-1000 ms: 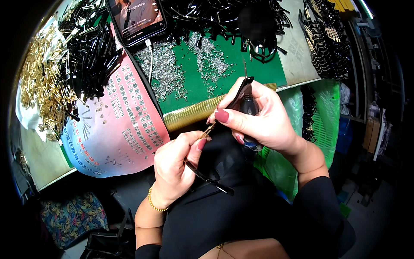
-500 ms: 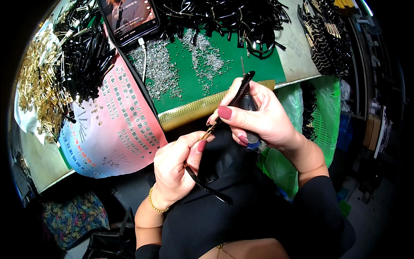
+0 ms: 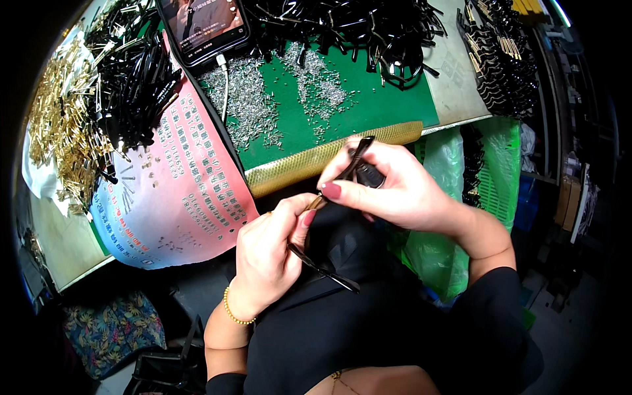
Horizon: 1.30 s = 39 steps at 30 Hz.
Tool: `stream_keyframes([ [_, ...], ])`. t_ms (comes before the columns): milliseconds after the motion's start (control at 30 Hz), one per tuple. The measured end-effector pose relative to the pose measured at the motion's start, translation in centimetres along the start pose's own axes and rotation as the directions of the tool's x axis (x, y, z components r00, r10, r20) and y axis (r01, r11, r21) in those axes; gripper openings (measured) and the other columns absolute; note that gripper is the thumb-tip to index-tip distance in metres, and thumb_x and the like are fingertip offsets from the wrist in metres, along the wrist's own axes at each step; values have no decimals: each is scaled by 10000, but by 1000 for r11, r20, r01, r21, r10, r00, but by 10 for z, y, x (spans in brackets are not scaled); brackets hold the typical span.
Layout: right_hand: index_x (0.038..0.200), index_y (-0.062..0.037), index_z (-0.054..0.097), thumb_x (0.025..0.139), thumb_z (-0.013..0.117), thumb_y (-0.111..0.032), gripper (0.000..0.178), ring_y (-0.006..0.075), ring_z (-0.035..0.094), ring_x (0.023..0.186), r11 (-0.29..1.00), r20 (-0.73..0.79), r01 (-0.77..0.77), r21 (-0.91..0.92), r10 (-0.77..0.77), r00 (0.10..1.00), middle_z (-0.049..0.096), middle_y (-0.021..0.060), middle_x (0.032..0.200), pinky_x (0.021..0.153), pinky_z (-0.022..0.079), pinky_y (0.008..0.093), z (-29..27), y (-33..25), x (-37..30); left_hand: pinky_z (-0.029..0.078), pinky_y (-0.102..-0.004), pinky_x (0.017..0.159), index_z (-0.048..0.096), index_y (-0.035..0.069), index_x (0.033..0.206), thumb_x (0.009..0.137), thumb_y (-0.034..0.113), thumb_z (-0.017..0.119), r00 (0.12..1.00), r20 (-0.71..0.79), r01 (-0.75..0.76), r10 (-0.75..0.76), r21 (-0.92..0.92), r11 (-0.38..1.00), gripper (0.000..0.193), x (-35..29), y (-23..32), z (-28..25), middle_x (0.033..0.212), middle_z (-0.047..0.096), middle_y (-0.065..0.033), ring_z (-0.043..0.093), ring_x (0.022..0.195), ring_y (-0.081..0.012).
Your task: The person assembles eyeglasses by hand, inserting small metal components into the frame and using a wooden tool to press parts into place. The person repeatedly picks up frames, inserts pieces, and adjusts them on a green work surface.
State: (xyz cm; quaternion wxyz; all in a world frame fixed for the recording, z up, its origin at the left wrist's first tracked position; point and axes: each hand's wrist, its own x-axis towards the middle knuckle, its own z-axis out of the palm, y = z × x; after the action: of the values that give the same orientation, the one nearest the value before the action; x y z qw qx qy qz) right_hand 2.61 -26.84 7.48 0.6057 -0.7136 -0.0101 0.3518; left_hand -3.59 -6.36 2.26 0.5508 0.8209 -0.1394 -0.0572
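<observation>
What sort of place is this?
Probably a small-parts assembly workshop, perhaps for eyewear: heaps of gold parts and slim black parts, plus tiny metal bits scattered over a green mat.

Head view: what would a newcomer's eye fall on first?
Probably the gold-coloured heap at the far left, beside a glossy black pile. Next, silvery bits strewn on the green mat, below and right of a lit phone. Then the centre: the left hand pinches a gold-coloured strip, the right hand a black piece.
</observation>
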Motion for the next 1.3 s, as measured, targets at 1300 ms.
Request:
stream_keyframes([
  [1300, 1480, -94, 311, 1033, 437, -192, 474, 182, 654, 657, 944, 317, -249, -218, 310, 896, 653, 99, 920, 580, 544, 324, -6, -55, 20, 518, -213, 543, 619, -32, 1245, 1060, 105, 527, 919, -156, 254, -362, -468, 846, 248, 14, -8, -3, 835, 728, -80, 658, 610, -85],
])
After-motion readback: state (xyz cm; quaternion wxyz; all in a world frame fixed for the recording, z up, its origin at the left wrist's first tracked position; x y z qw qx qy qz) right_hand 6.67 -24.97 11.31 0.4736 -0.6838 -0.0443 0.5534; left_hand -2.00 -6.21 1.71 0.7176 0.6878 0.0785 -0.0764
